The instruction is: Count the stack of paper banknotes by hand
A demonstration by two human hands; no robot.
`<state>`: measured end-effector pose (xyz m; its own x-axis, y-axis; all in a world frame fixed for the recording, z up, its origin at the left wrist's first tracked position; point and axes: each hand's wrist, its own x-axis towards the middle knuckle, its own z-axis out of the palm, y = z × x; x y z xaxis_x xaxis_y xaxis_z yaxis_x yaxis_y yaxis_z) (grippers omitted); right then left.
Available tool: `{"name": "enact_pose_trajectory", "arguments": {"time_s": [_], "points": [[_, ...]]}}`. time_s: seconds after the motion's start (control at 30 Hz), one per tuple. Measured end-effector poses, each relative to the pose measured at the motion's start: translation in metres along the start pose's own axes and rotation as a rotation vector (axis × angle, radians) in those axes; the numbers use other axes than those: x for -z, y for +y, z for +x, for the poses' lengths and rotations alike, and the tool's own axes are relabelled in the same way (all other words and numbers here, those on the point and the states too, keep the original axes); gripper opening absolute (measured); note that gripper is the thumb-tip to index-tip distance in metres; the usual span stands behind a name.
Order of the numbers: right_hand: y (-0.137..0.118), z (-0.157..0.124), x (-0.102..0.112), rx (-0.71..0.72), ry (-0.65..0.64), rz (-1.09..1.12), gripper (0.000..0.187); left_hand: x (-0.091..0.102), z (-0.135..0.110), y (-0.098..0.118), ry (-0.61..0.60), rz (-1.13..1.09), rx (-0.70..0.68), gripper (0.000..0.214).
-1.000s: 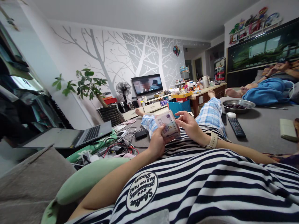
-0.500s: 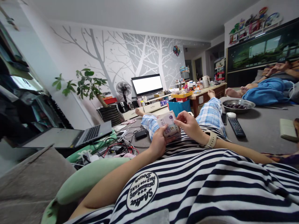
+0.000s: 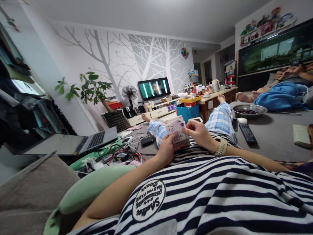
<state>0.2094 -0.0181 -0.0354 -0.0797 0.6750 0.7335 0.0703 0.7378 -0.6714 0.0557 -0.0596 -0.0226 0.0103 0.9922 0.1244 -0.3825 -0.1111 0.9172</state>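
A stack of banknotes (image 3: 176, 130) with a "5" on the top note is held over my striped shirt. My left hand (image 3: 166, 148) is wrapped around the lower end of the stack. My right hand (image 3: 199, 132), with a pale watch band at the wrist, pinches the top note at its right edge and lifts it away from the rest. My legs in blue plaid trousers stretch out beyond the hands.
A remote control (image 3: 247, 133) and a metal bowl of dark fruit (image 3: 249, 109) lie on the grey surface to my right. An open laptop (image 3: 73, 143), cables and a green cushion (image 3: 95, 186) are to my left. Another person lies under a blue blanket (image 3: 281, 94) at far right.
My right hand has peeled the top note up and back from the stack. The television picture has changed.
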Motion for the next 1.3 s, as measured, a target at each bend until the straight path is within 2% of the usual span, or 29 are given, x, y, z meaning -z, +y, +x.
{"name": "enact_pose_trajectory", "arguments": {"time_s": [0.47,1.13,1.3], "points": [[-0.0007,0.0006,0.0003,0.048,0.006,-0.071,0.032,-0.0024,0.002,0.0049,0.044,-0.051,0.064,0.037],[-0.0057,-0.0029,-0.001,0.07,0.044,-0.113,0.02,-0.0009,0.004,0.003,0.037,-0.079,0.062,0.041],[-0.0055,-0.0062,0.0001,0.1,0.008,-0.101,0.021,-0.0009,0.0057,0.0052,0.073,-0.11,0.09,0.039]]}}
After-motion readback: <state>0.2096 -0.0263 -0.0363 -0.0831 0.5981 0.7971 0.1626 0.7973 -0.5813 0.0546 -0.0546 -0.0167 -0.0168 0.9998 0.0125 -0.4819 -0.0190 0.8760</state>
